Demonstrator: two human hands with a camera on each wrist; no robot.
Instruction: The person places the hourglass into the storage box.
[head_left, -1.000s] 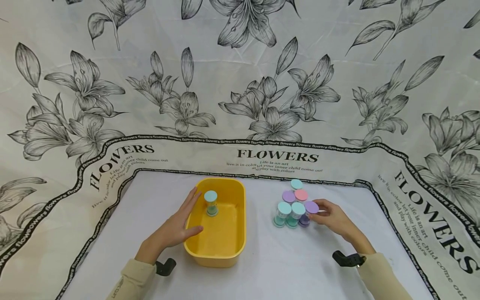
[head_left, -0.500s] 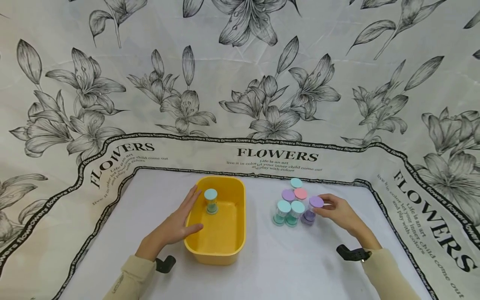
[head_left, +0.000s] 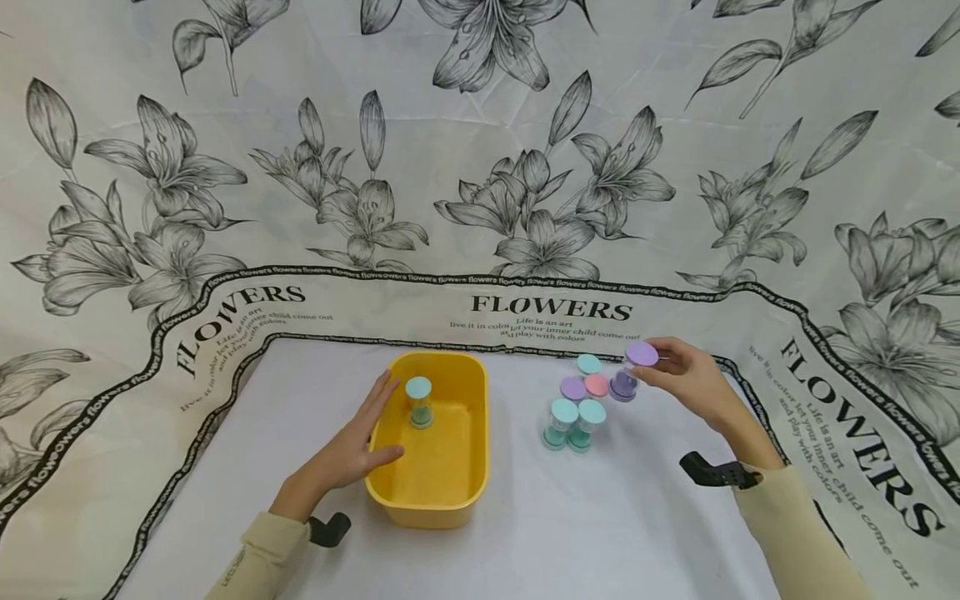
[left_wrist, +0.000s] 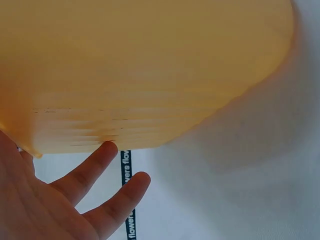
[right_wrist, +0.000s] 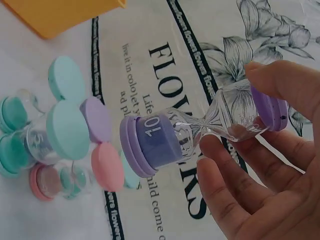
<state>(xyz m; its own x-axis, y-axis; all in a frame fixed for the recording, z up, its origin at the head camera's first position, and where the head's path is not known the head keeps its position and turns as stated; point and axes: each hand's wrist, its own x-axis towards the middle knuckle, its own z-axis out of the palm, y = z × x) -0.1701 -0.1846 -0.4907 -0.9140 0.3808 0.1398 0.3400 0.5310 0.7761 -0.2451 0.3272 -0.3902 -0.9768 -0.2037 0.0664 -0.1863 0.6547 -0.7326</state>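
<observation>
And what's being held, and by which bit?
A purple sand timer: the right hand grips it by its top end. The left hand just touches the yellow tub.

Seven clear hourglass sand timers (head_left: 421, 402) with round lids are pictured: four with mint-green caps (head_left: 564, 412), two with lilac-purple caps (head_left: 573, 387) and one with a coral-pink cap (head_left: 597, 384), alongside one yellow rectangular plastic bin (head_left: 456, 462) with rounded corners. Also in frame are a person's two bare hands, one left hand (head_left: 347, 448) and one right hand (head_left: 693, 382), two beige fabric sleeves (head_left: 795, 533), two black wrist-worn devices (head_left: 328, 529) and three large printed black "FLOWERS" headings (head_left: 551, 308).
</observation>
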